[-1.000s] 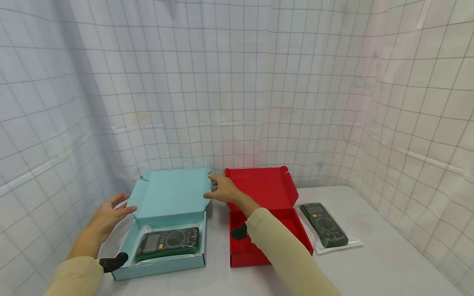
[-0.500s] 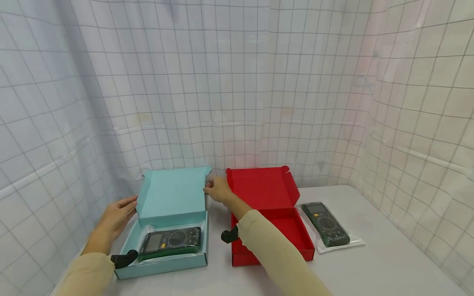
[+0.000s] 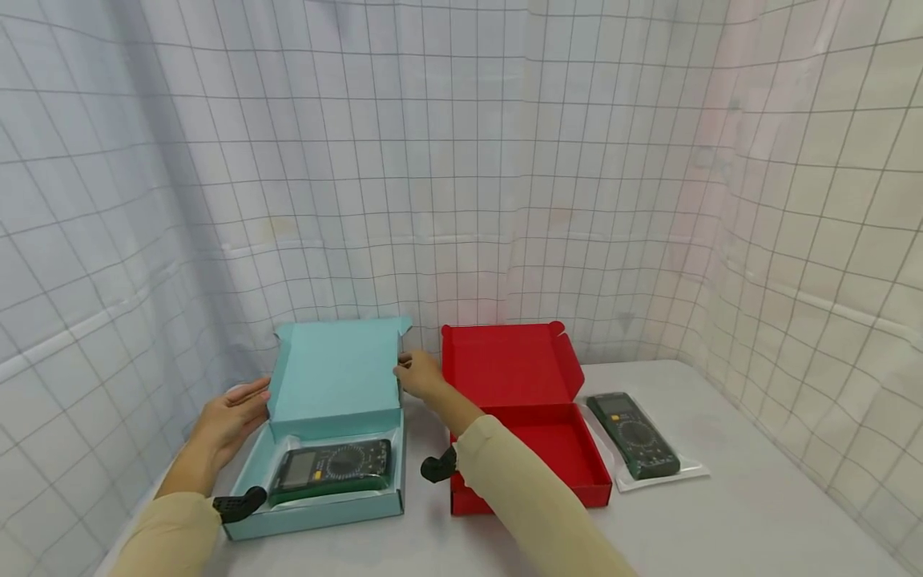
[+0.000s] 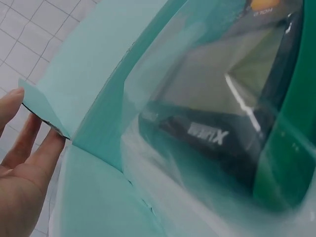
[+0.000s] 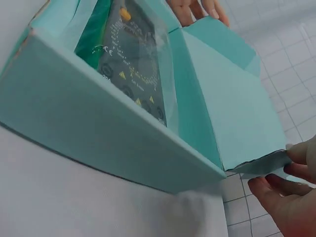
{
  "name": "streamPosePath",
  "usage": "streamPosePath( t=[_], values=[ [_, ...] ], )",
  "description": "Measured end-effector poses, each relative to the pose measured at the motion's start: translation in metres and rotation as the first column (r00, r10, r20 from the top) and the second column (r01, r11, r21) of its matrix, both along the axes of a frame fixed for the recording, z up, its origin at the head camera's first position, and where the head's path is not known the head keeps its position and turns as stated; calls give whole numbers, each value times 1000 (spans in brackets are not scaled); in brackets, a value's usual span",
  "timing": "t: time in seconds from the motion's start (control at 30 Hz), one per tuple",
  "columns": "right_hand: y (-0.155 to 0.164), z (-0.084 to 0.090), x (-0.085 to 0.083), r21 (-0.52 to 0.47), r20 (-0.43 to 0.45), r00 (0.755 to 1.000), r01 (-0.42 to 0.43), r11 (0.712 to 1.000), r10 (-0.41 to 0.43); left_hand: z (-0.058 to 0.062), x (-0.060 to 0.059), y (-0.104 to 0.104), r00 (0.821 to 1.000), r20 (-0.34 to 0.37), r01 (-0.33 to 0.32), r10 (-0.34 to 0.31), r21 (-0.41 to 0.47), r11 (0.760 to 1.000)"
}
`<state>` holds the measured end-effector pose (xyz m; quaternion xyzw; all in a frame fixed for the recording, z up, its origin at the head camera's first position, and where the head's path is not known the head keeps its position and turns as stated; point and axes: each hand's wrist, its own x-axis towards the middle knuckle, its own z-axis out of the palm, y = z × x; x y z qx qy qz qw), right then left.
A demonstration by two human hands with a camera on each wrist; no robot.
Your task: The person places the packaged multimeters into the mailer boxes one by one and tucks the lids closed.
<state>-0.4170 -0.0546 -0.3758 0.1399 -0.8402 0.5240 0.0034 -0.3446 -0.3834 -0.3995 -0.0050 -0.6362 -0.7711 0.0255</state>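
An open teal box holds a green-and-black multimeter wrapped in clear plastic. Its lid stands upright. My left hand lies with straight fingers against the lid's left side flap. My right hand pinches the lid's right side flap between fingers and thumb. The left hand also shows beyond the box in the right wrist view.
An open, empty red box stands right of the teal one, lid up. A second multimeter in a clear wrapper lies on the white table further right. Gridded white cloth walls close in behind and at both sides.
Both hands have come in onto the teal lid's side flaps, which now fold forward. The left hand moved right; the right hand drew back slightly and took hold of its flap.
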Motion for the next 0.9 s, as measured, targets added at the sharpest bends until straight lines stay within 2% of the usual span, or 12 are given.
streamPosePath(
  t=[0.1, 0.27, 0.37, 0.5, 0.67, 0.9],
  values=[
    [1, -2, -1, -20, 0, 1000, -7, 1000, 7, 0, -2, -5, 1000, -12, 22, -22, -18, 1000],
    [4, -4, -3, -63, 8, 999, -33, 998, 33, 3, -5, -11, 998, -14, 57, -60, -175, 983],
    [7, -3, -1, -116, 50, 997, -49, 992, 55, 4, -5, -10, 998, -7, 59, -62, -220, 974],
    [9, -2, 1, -183, 99, 991, -66, 981, 85, 3, -2, -9, 998, -9, 60, -64, -232, 971],
    [12, -2, 0, -209, 102, 987, -102, 973, 126, 0, -2, -14, 996, -24, 79, -88, -247, 966],
    [19, -3, -4, -299, 135, 968, -164, 940, 212, -2, -4, -24, 986, 3, 167, -168, -147, 975]
  ],
)
